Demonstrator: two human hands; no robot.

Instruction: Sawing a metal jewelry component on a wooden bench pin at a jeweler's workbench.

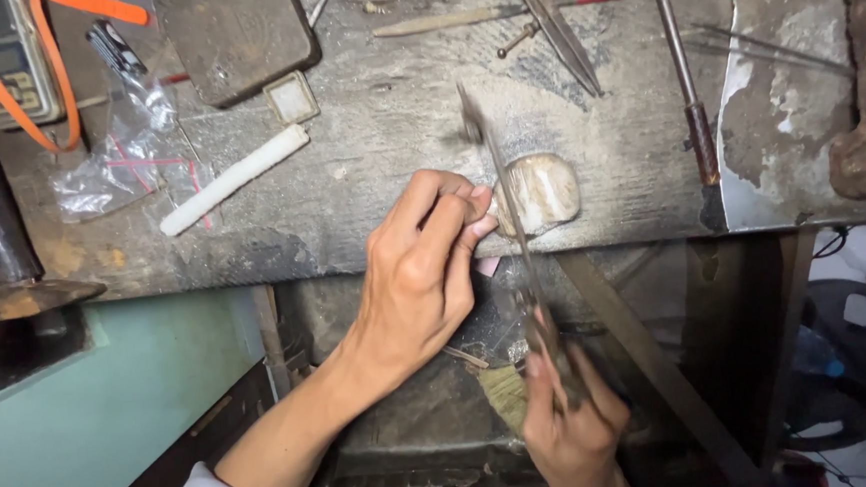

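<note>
While the left hand [425, 274] pinches its fingertips tightly on something too small to make out, it presses against a pale worn bench peg [542, 192] at the edge of the workbench [386, 126]. At five o'clock from it, the right hand [569, 421] is closed around the handle of a long thin file [506, 204], blurred, whose blade crosses the peg. Scissors [555, 20] lie at twelve o'clock; a white stick [234, 178] lies at ten.
</note>
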